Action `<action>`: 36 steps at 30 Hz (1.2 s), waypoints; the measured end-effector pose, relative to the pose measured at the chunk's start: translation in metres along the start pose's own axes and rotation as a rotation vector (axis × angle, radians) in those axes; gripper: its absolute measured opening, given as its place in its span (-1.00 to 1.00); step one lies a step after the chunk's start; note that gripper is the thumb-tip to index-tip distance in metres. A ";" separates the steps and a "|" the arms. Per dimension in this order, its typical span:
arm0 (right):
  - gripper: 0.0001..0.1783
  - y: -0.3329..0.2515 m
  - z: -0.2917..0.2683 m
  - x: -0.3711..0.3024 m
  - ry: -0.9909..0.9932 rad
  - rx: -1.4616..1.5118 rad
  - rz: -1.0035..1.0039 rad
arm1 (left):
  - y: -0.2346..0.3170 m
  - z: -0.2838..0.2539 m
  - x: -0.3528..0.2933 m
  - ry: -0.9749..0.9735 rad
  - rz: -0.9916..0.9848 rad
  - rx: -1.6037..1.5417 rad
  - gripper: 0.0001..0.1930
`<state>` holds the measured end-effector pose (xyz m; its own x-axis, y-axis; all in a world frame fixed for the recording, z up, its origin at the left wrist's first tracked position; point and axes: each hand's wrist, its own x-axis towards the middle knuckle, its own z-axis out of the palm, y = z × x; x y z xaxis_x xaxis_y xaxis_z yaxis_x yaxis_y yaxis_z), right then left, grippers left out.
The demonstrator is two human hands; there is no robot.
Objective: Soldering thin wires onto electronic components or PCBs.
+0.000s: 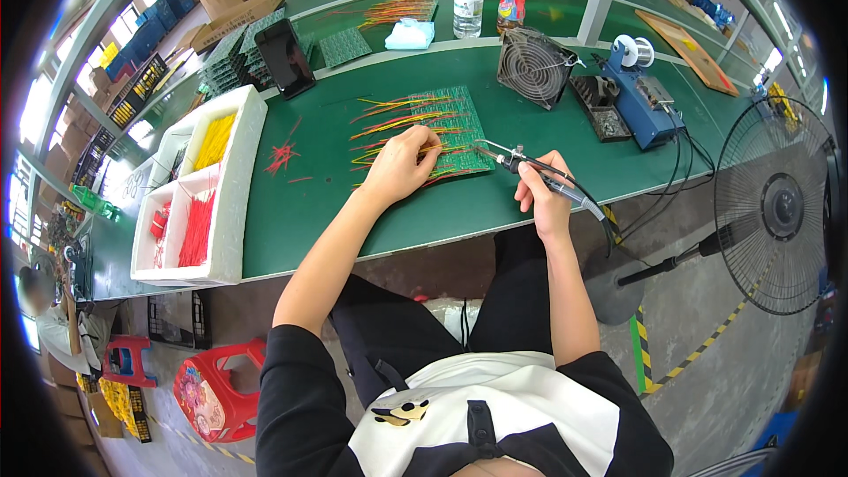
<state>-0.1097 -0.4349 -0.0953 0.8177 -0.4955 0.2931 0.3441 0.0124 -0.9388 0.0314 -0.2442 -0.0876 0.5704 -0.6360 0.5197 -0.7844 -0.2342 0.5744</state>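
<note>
A green circuit board panel (478, 122) lies on the green bench, with rows of red and yellow wires (389, 107) sticking out past its left side. My left hand (405, 162) rests over the lower part of the panel. Its thumb and fingers are pinched together on a wire, whose end is partly hidden by them. In my right hand (546, 194) is a soldering iron (572, 192) with a grey handle and a metal fitting near its front. The tip points left at the panel's right edge, close to my left fingertips; whether it touches cannot be made out.
A white foam box (253, 128) with red and yellow wires stands left, beside loose red wires (282, 157). Behind are a black phone (284, 57) and stacked boards (231, 62). A small fan (533, 69), a blue solder feeder (643, 110) and a large fan (782, 206) stand right.
</note>
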 end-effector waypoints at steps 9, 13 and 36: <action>-0.80 0.004 0.000 0.003 0.052 0.120 0.002 | 0.000 -0.001 0.000 0.007 0.005 0.036 -0.89; -0.82 0.004 0.003 0.005 0.150 0.075 -0.038 | 0.002 -0.004 0.001 0.026 0.013 0.165 -0.91; -0.76 0.007 -0.023 0.019 0.359 -0.055 -0.192 | 0.023 0.007 -0.004 -0.169 0.420 0.358 -0.85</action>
<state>-0.1022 -0.4644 -0.1003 0.5242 -0.7562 0.3918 0.4419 -0.1518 -0.8841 0.0091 -0.2521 -0.0812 0.1681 -0.8299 0.5319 -0.9856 -0.1513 0.0755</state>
